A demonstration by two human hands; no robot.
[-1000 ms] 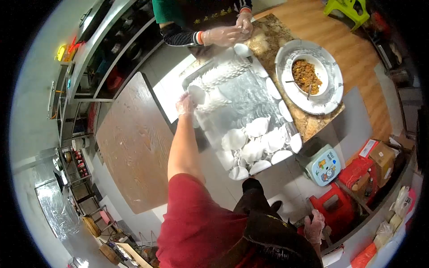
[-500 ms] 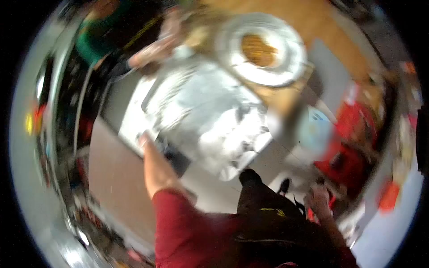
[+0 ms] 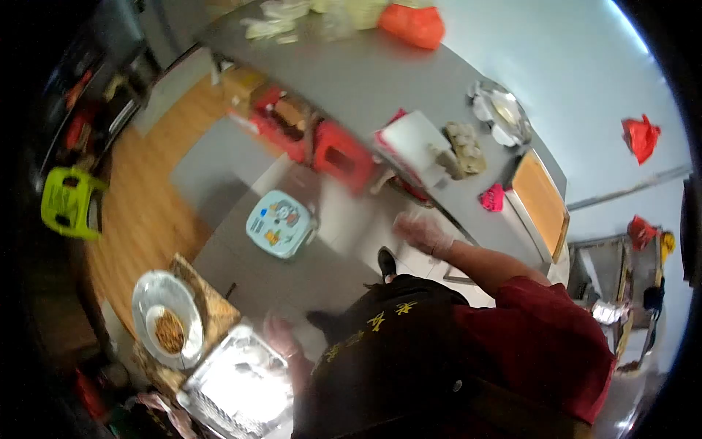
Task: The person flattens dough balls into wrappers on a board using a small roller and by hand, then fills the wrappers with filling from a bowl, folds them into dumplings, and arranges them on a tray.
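My right hand (image 3: 424, 233), in a clear plastic glove, hangs over the floor beside the edge of a grey table (image 3: 409, 73). Its fingers are loosely apart and nothing shows in them. My left hand (image 3: 284, 336), gloved too, is smeared by motion at the side of my dark apron (image 3: 387, 344). It is nearest to a shiny metal tray (image 3: 241, 384) at the lower left, and its fingers cannot be made out. Beyond the tray stands a metal bowl (image 3: 191, 314) holding brown food (image 3: 170, 333).
On the grey table are an egg carton (image 3: 466, 146), a white box (image 3: 417, 143), a pink cloth (image 3: 492, 197), a tray with a tan surface (image 3: 537, 197) and a red bag (image 3: 413, 25). A light-blue stool (image 3: 280, 223) stands on the floor, red crates (image 3: 340, 157) under the table edge.
My view has swung right, so the metal tray now lies at lower left and the grey table appears. My left hand has come away from the tray's edge; my right hand has moved beside the table.
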